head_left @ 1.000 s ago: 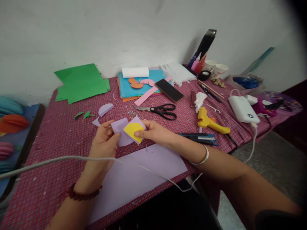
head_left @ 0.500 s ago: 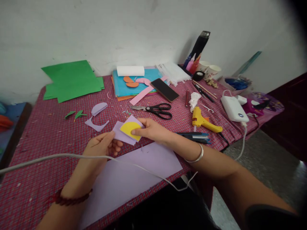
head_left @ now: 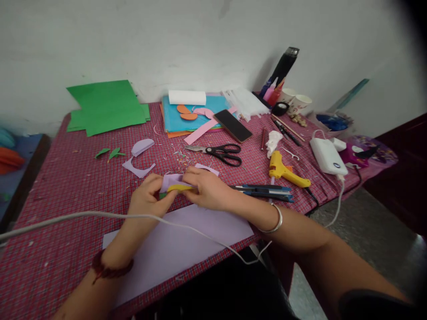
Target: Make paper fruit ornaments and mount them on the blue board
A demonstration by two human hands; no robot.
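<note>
My left hand (head_left: 147,201) and my right hand (head_left: 211,189) meet above the near part of the table, fingers closed round small craft-paper pieces. Between them is a piece of purple paper (head_left: 169,181), bent or tilted, with a yellow paper piece (head_left: 178,188) seen nearly edge-on in front of it. Both thumbs press at the yellow piece's near side. My fingers hide much of both pieces. Beyond my right hand a light purple scrap (head_left: 207,169) shows. Under my wrists lies a large purple sheet (head_left: 190,244).
Scissors (head_left: 216,152), a utility knife (head_left: 267,192) and a yellow glue gun (head_left: 287,171) lie to the right. A white power bank (head_left: 328,156) sits farther right. Purple cutouts (head_left: 143,146), green leaf shapes (head_left: 115,153) and green sheets (head_left: 110,109) are at left. A white cable (head_left: 90,214) crosses over my left wrist.
The purple and yellow pieces have turned from facing me to nearly edge-on. My left hand has moved closer to my right, its thumb now on the yellow piece. The view has shifted slightly.
</note>
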